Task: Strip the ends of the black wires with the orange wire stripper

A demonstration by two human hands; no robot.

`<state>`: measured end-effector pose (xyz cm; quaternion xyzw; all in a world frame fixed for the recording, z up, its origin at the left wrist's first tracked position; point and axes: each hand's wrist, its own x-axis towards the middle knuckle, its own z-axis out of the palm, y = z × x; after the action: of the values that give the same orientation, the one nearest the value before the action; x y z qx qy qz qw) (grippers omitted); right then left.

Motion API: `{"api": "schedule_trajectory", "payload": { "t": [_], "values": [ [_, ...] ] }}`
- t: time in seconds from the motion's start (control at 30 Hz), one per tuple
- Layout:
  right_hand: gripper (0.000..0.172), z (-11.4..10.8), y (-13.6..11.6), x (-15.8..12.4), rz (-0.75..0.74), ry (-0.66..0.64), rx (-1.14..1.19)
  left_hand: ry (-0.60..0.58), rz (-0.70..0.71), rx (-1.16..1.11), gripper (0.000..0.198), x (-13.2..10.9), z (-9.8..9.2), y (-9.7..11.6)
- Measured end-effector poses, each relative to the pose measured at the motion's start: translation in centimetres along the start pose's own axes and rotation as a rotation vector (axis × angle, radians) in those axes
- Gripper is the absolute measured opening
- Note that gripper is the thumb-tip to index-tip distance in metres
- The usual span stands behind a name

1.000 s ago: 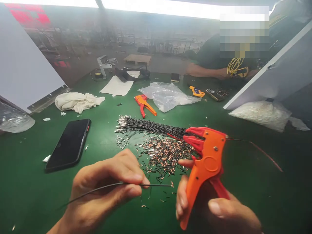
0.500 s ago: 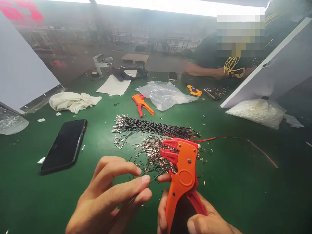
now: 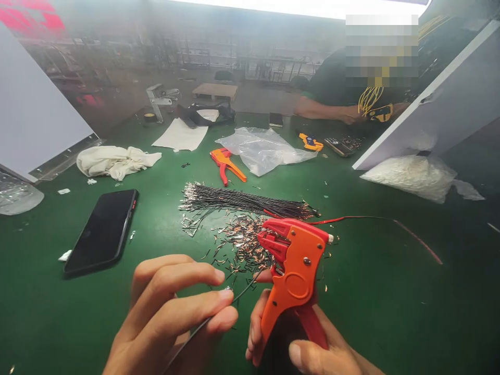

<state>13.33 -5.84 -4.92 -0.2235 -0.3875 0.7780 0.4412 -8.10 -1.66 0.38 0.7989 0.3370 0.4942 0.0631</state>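
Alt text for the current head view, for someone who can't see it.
A person's left hand pinches a thin black wire leading toward the orange-and-red wire stripper in their right hand. Beyond, black-and-copper wire scraps and a bundle of black wires lie on a green tabletop, with a black rectangular phone to the left.

This looks like a workshop or factory floor: a green bench carries bundled wires, scattered offcuts and, further back, strippers; a co-worker is across it, and dim racks fill the background beneath a bright strip light.
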Motion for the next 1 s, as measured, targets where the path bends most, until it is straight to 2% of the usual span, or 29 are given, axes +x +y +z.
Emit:
{"api": "schedule_trajectory", "payload": {
  "t": [0.13,0.3,0.37,0.57,0.77,0.87,1.0],
  "values": [
    [0.057,0.5,-0.3,-0.1,0.055,-0.008,-0.103,-0.024,0.017,-0.088,0.012,0.3,0.3,0.0],
    [0.059,0.4,-0.2,0.1,0.049,-0.018,-0.163,-0.096,-0.028,-0.228,0.023,0.5,0.7,0.1],
    [0.059,0.3,-0.2,0.1,0.032,-0.023,-0.197,-0.052,-0.062,-0.251,0.025,0.5,0.9,0.1],
    [0.037,0.5,-0.3,0.1,-0.011,-0.026,-0.317,0.058,-0.136,-0.232,0.019,0.6,1.6,0.7],
    [0.037,0.6,-0.7,0.3,0.075,-0.027,-0.352,0.025,-0.209,-0.303,0.019,1.1,2.0,1.4],
    [0.035,0.7,-1.1,0.1,0.103,-0.007,-0.338,0.045,-0.213,-0.342,0.021,0.9,2.1,1.5],
    [0.038,0.9,-1.3,-0.2,0.100,0.008,-0.336,0.058,-0.311,-0.357,0.022,0.5,2.3,1.7]
  ]
}}
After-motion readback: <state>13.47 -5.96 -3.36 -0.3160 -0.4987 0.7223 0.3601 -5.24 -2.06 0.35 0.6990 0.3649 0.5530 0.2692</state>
